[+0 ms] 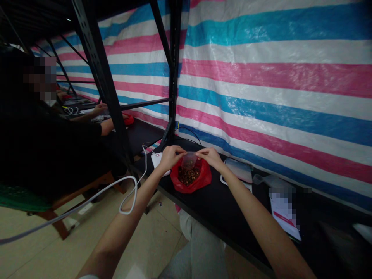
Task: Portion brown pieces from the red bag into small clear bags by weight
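Note:
A small clear plastic bag (190, 159) hangs between my two hands, with some small bits visible low in it. My left hand (172, 155) pinches its left upper edge, and my right hand (211, 155) pinches the right upper edge. Right below sits an open red plastic bag (193, 189) on the black table. Inside it lie many small brown and tan pieces (188, 176), too small to name. The clear bag's lower end overlaps the red bag's opening; whether they touch I cannot tell.
A white box with a button (157, 158) and a white cable (136, 193) are left of the red bag. Rightward lie a flat pouch (238, 170), clear plastic (269, 181) and a phone (286, 217). A black metal post (173, 77) rises behind. Another person (52, 143) sits at left.

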The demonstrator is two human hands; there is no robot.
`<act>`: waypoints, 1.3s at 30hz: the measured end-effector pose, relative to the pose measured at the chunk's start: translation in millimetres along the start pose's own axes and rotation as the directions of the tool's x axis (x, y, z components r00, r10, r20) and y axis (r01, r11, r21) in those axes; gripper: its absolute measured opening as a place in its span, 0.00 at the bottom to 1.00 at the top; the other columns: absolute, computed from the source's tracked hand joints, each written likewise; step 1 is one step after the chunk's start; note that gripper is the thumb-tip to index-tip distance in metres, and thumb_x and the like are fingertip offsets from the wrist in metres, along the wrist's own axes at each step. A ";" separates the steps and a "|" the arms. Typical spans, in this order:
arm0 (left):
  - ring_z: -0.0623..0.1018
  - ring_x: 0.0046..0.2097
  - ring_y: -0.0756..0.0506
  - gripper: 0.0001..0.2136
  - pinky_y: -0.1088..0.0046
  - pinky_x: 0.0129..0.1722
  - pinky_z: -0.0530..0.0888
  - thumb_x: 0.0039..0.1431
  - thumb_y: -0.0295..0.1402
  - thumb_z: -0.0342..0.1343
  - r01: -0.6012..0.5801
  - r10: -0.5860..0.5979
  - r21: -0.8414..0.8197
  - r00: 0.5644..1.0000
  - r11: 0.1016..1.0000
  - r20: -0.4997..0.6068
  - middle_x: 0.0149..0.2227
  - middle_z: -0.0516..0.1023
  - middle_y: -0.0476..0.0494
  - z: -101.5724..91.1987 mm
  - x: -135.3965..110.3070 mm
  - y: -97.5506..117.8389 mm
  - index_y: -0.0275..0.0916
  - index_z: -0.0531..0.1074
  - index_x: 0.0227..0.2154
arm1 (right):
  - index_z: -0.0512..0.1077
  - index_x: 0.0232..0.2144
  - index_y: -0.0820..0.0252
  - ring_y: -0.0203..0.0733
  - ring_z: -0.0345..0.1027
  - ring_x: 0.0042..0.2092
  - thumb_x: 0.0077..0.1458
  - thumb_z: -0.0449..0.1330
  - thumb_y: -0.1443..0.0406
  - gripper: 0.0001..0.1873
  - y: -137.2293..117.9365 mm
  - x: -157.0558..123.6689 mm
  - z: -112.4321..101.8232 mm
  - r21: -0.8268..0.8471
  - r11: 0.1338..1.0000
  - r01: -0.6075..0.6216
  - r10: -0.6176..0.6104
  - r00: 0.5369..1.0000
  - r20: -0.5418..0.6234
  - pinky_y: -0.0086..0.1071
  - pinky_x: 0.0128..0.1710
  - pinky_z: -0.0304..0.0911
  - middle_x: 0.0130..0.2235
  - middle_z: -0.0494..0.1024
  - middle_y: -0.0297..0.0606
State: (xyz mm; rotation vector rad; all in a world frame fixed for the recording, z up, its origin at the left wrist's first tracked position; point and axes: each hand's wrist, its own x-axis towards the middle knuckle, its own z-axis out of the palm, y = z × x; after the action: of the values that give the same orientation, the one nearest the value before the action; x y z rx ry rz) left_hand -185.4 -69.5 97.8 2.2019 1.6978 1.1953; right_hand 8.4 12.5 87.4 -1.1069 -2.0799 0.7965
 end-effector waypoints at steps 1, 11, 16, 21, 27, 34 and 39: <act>0.76 0.38 0.48 0.11 0.76 0.38 0.68 0.55 0.37 0.51 0.014 -0.014 -0.009 1.000 1.000 0.006 0.35 0.79 0.47 -0.3 -0.5 1.2 0.40 0.77 0.31 | 0.77 0.27 0.57 0.40 0.73 0.28 0.45 0.61 0.62 0.07 -0.8 0.0 -0.2 0.002 1.000 0.000 0.000 1.000 -0.010 0.30 0.32 0.65 0.24 0.78 0.34; 0.76 0.38 0.45 0.12 0.75 0.37 0.67 0.51 0.42 0.54 0.116 -0.125 0.076 0.984 0.990 0.125 0.36 0.79 0.45 10.4 -10.5 -13.7 0.41 0.77 0.32 | 0.78 0.27 0.56 0.41 0.73 0.28 0.45 0.60 0.62 0.07 -0.9 -0.9 -2.9 0.055 0.998 -0.037 0.039 0.998 -0.040 0.31 0.31 0.66 0.24 0.78 0.34; 0.76 0.34 0.47 0.11 0.76 0.33 0.66 0.51 0.41 0.55 0.112 -0.117 0.061 0.990 0.992 0.082 0.32 0.79 0.46 12.3 -7.3 -15.4 0.40 0.77 0.29 | 0.77 0.32 0.57 0.40 0.73 0.29 0.45 0.61 0.60 0.11 -0.1 -4.6 -1.5 0.184 0.983 -0.017 0.023 0.999 -0.031 0.32 0.32 0.67 0.31 0.79 0.36; 0.75 0.31 0.49 0.11 0.77 0.31 0.66 0.50 0.41 0.56 0.125 -0.125 0.013 0.992 0.992 0.023 0.29 0.79 0.47 12.0 -5.1 -14.4 0.39 0.77 0.27 | 0.69 0.47 0.55 0.34 0.70 0.26 0.39 0.65 0.61 0.28 3.8 -10.1 -1.5 0.247 0.969 0.028 -0.041 0.998 0.047 0.29 0.30 0.66 0.40 0.78 0.37; 0.75 0.31 0.49 0.13 0.77 0.31 0.66 0.49 0.43 0.56 0.127 -0.127 -0.015 0.992 0.992 -0.002 0.29 0.79 0.46 13.6 -6.3 -14.0 0.38 0.77 0.26 | 0.76 0.29 0.56 0.37 0.71 0.28 0.44 0.62 0.59 0.10 10.2 -17.3 3.0 -0.016 1.000 -0.012 0.013 0.996 0.086 0.28 0.29 0.63 0.28 0.79 0.33; 0.75 0.29 0.49 0.15 0.78 0.29 0.65 0.50 0.45 0.55 0.135 -0.137 -0.092 0.991 0.987 -0.010 0.28 0.78 0.47 16.2 -4.2 -2.9 0.38 0.76 0.30 | 0.76 0.28 0.58 0.38 0.69 0.28 0.45 0.60 0.54 0.14 13.5 -29.2 -0.7 0.020 0.998 0.054 -0.050 0.985 -0.162 0.28 0.26 0.60 0.27 0.78 0.36; 0.75 0.30 0.49 0.13 0.77 0.30 0.65 0.50 0.44 0.56 0.084 -0.078 -0.063 0.992 0.994 0.096 0.28 0.78 0.47 29.1 -3.5 14.5 0.40 0.76 0.29 | 0.75 0.33 0.62 0.34 0.64 0.24 0.46 0.60 0.54 0.18 22.9 -47.0 -14.2 0.186 0.976 0.115 -0.081 0.980 -0.184 0.27 0.24 0.59 0.30 0.77 0.38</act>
State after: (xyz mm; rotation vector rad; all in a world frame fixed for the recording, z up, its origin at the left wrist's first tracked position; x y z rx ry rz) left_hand -155.9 -67.4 83.8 2.0937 1.6683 1.0955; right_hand 50.7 -14.6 66.9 -0.9251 -1.8517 0.8058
